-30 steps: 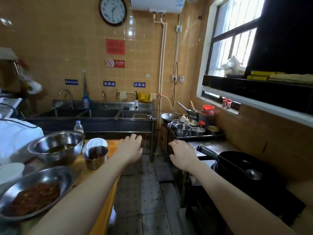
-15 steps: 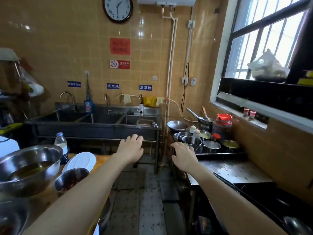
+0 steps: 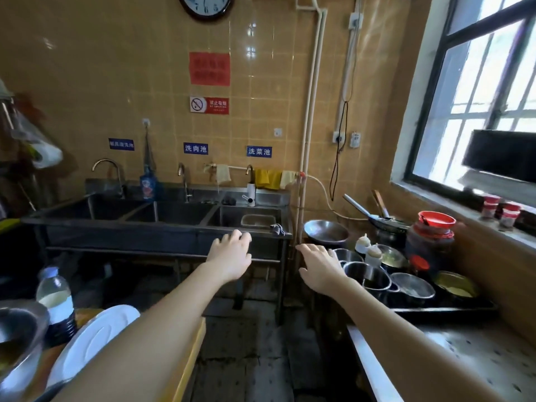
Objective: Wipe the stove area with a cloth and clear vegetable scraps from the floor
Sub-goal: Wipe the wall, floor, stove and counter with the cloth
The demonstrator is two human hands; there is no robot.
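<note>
Both arms reached forward at the middle of the frame, the left hand (image 3: pixel 232 256) and the right hand (image 3: pixel 319 269) each released, fingers spread and grasping nothing, hovering in front of the long stainless steel triple sink (image 3: pixel 162 227). The cloth for wiping was not yet in either hand: two soft yellow cloths (image 3: pixel 268 179) hung draped over a thin rail above the sink's right basin, right of centre, with a pale cream cloth (image 3: pixel 223 173) further left on the same rail, and a small crumpled grey rag (image 3: pixel 277 229) sat on the sink's front right corner, just above and between the two hands. Any of them would likely be light, limp and perhaps damp, so a pinch at a bunched fold, lifted clear of the rail or rim, should serve; which one was meant could not be told. The dark tiled floor (image 3: pixel 246 358) at lower centre looked rough and stained, and no vegetable scraps could be made out on it. At the lower right lay a speckled flat steel counter (image 3: pixel 464 358), hard and smooth, and beyond it a black tray (image 3: pixel 446 310) of round shiny steel pots
</note>
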